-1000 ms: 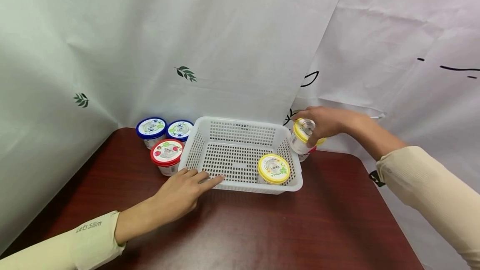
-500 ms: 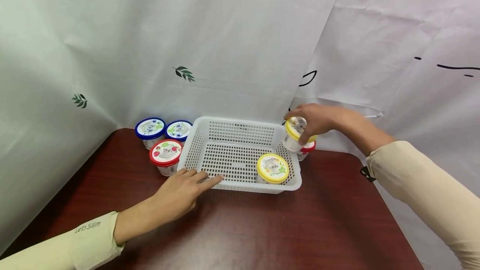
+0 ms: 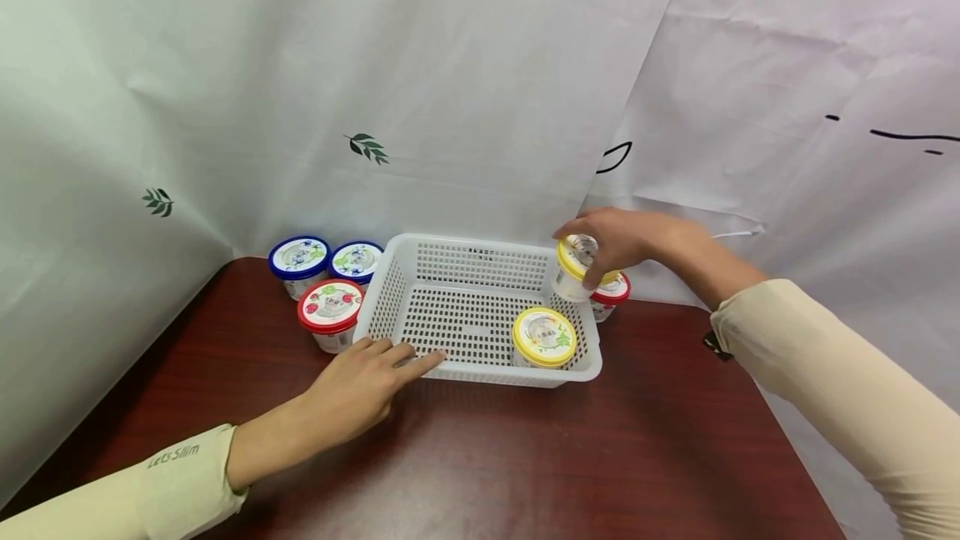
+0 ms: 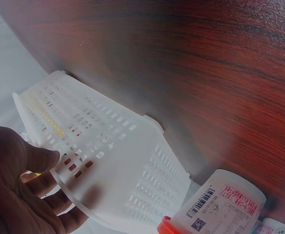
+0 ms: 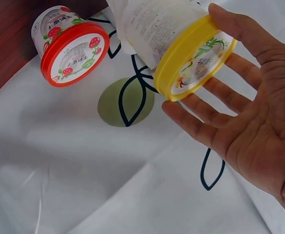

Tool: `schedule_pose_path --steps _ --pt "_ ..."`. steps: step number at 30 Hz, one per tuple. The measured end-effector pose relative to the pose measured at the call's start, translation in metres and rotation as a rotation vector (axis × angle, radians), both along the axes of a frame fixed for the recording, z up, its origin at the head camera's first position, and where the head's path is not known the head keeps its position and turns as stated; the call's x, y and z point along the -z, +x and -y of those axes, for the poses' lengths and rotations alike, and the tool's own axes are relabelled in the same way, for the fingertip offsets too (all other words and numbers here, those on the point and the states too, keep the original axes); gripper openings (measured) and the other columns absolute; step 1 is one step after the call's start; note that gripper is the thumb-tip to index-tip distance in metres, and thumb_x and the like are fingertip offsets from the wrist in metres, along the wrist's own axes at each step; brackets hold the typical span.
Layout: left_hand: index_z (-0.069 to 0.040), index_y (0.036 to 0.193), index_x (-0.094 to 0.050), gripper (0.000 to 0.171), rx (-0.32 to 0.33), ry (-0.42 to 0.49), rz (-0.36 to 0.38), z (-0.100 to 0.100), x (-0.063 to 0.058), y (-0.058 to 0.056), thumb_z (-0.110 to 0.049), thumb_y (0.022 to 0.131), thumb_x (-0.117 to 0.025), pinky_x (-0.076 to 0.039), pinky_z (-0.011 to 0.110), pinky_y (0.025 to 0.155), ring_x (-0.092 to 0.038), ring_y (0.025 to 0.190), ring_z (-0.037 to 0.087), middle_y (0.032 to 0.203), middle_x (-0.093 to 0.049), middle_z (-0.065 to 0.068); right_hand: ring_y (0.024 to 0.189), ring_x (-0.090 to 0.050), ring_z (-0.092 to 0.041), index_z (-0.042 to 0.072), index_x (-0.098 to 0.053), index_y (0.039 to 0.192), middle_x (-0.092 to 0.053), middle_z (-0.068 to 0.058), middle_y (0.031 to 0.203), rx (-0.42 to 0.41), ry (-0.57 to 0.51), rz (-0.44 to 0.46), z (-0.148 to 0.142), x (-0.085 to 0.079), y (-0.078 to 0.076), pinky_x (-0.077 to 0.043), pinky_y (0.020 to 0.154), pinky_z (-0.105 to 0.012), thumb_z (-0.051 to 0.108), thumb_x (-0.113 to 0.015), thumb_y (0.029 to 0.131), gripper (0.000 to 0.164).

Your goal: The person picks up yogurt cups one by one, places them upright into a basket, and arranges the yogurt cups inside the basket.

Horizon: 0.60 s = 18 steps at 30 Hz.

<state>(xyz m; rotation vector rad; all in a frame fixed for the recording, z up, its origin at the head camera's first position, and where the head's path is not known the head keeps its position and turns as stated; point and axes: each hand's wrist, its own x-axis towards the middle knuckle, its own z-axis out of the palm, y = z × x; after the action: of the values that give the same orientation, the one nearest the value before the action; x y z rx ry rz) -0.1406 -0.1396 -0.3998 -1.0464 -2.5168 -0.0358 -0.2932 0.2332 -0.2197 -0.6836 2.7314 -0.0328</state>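
Note:
My right hand (image 3: 615, 238) grips a white tub with a yellow lid (image 3: 567, 286) by its lid, over the right wall of the white plastic basket (image 3: 480, 372). In the right wrist view, the thumb and fingertips hold opposite sides of the yellow lid (image 5: 197, 63). My left hand (image 3: 352, 390) holds the basket's front rim near its left corner. In the left wrist view, the fingers (image 4: 57, 201) reach over the rim to the inside. A second yellow-lidded tub (image 3: 544, 338) stands inside the basket at the front right.
Left of the basket stand two blue-lidded tubs (image 3: 300, 257) and a red-lidded tub (image 3: 330, 307). Another red-lidded tub (image 3: 611, 290) stands beyond the basket's right wall. A white printed cloth (image 3: 480, 107) hangs behind the dark wooden table (image 3: 525, 457).
My right hand has moved left with the yellow-lidded tub, from outside the basket to over its right wall. More of the red-lidded tub behind now shows. The left hand stays at the rim.

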Motion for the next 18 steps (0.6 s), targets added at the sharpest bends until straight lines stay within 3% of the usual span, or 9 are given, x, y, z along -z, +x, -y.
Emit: schedule_pose_path --steps 18 --pt "-0.024 0.151 -0.072 0.075 0.007 0.000 -0.020 -0.001 -0.001 0.001 -0.003 0.080 -0.090 -0.062 0.042 0.083 -0.074 0.097 0.024 0.113 -0.079 0.001 0.147 -0.055 -0.041 0.022 -0.059 0.165 -0.052 -0.019 0.170 -0.020 0.013 0.010 0.020 0.010 -0.006 -0.051 0.122 -0.062 0.022 -0.095 0.085 0.088"
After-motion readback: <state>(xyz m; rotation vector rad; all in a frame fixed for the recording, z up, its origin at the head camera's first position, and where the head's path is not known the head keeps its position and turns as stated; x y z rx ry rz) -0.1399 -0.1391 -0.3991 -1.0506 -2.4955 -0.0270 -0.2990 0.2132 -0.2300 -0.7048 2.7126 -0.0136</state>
